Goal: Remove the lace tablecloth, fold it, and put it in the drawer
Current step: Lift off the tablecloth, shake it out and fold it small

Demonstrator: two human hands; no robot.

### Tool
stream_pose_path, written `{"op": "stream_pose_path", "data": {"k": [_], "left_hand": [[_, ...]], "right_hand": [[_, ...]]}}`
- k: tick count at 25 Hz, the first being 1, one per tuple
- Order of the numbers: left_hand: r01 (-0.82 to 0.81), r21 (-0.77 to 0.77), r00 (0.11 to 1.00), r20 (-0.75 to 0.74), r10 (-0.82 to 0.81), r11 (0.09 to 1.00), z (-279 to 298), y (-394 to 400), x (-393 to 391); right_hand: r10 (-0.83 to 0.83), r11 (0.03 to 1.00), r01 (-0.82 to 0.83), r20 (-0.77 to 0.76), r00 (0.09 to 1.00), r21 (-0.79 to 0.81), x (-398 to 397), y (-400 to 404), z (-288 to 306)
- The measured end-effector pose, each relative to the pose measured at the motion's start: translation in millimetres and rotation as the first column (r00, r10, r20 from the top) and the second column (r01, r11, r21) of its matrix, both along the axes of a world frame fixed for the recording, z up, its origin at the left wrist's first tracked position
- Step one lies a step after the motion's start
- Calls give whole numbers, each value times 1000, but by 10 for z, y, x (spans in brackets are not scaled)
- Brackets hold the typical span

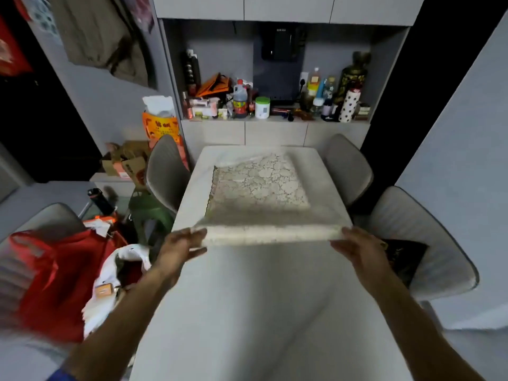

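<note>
**Both hands on the lace, fold hanging over the surface**

Red bag (46, 279) far left, beside the white surface (247, 312). Left hand (180, 250) pinches the near-left corner of the lace tablecloth (261, 188), thumb on top. The cloth lies partly folded on the far half, near edge lifted and blurred. Right hand (357, 250) grips the near-right corner. A grey chair (428, 243) stands at the right.

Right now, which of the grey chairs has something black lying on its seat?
The near chair on the right, beside the right hand. A black item lies on its seat; the other right-side chair shows none.
</note>
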State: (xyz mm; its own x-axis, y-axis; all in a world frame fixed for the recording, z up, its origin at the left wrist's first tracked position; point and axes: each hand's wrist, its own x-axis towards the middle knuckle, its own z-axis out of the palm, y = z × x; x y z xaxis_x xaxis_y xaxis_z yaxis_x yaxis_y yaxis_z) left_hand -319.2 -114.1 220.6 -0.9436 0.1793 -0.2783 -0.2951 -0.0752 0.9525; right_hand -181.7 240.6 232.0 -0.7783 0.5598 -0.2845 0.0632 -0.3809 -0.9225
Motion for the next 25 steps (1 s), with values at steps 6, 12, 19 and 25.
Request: {"op": "stream_pose_path", "data": {"k": [6,12,19,25], "left_hand": [[82,-334,859,501,104,939,-2525,-492,916],[206,-462,858,510,68,862,-2790,-777,1142],[416,-641,870,487,-76,645,-2379,-840,922],[277,-690,958,251,-137,669,-2362,-226,-200]], "right_hand": [[143,989,-124,735,662,-81,816,-558,-2489],[213,928,-372,849,484,-21,965,-733,-2632],[147,595,-804,984,101,-6,664,-845,-2305],[35,533,-725,844,535,437,-444,-648,-2459]]}}
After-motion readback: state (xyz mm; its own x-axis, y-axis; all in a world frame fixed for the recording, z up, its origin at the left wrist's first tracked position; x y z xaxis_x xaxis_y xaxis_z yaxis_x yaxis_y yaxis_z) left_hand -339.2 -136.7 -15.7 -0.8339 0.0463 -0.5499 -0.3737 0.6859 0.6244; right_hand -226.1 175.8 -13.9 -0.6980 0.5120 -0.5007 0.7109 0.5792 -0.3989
